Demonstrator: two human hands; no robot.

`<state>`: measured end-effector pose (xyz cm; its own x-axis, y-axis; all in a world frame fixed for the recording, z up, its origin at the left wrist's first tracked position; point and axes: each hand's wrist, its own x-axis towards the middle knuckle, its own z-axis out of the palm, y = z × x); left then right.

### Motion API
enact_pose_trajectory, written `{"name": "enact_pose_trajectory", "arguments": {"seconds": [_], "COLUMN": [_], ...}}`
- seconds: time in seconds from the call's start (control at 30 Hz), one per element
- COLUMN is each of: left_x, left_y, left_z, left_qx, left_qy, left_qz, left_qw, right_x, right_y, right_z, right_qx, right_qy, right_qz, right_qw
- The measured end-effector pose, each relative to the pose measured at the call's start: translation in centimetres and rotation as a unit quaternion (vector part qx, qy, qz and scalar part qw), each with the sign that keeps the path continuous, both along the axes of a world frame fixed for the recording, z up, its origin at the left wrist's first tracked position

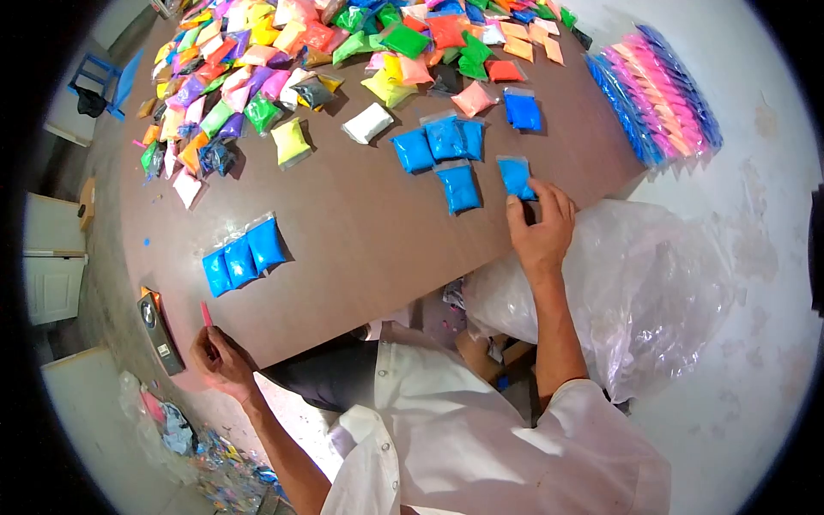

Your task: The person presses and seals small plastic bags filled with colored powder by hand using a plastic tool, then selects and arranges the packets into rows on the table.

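My right hand (543, 230) has its thumb and fingers closed on the lower edge of a small blue packet (515, 177) at the table's right side. Left of it lie several more blue packets (457, 186), some overlapping. At the left front of the table, three blue packets (241, 260) lie side by side in a slanted row. Below that row, at the table's edge, my left hand (221, 359) is closed round a thin pink-red object (206, 314) that points upward; what it is cannot be made out.
A big pile of coloured packets (283, 43) covers the back of the brown table (360, 232). Stacked rows of blue, pink and orange packets (657, 94) stand at the right. A black device (160, 333) lies at the left edge. Clear plastic sheeting (635, 283) hangs at right.
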<state>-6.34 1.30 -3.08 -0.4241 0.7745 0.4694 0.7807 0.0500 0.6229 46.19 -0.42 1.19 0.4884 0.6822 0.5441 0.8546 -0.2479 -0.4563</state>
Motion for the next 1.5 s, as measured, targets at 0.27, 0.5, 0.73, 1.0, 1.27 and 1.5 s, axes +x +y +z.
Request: {"name": "enact_pose_trajectory", "arguments": {"seconds": [0.27,0.5,0.73,1.0,1.27,1.5], "left_x": [-1.0,-0.2,-0.6,-0.6,-1.4,-0.8], "left_y": [0.0,0.0,-0.1,0.0,0.1,0.0], "left_z": [-1.0,-0.3,-0.4,-0.4,-0.9,-0.3], "left_qx": [-0.010,0.018,-0.013,-0.021,-0.040,-0.013], "left_qy": [-0.051,-0.021,-0.015,-0.045,-0.050,0.002], "left_qz": [0.015,0.010,0.008,0.013,0.013,0.014], "left_qw": [0.999,1.000,1.000,0.999,0.998,1.000], "right_x": [-4.0,-5.4,-1.7,6.0,5.8,5.6], "right_y": [0.9,1.8,-1.2,-1.8,-1.8,-1.7], "right_z": [1.3,1.5,1.4,-0.6,-0.8,-0.9], "right_qx": [0.030,-0.067,-0.015,-0.009,-0.002,-0.026], "right_qy": [-0.013,0.029,0.178,0.207,0.192,0.148], "right_qz": [0.115,0.118,0.026,-0.016,-0.012,-0.025], "right_qw": [0.993,0.990,0.983,0.978,0.981,0.988]}}
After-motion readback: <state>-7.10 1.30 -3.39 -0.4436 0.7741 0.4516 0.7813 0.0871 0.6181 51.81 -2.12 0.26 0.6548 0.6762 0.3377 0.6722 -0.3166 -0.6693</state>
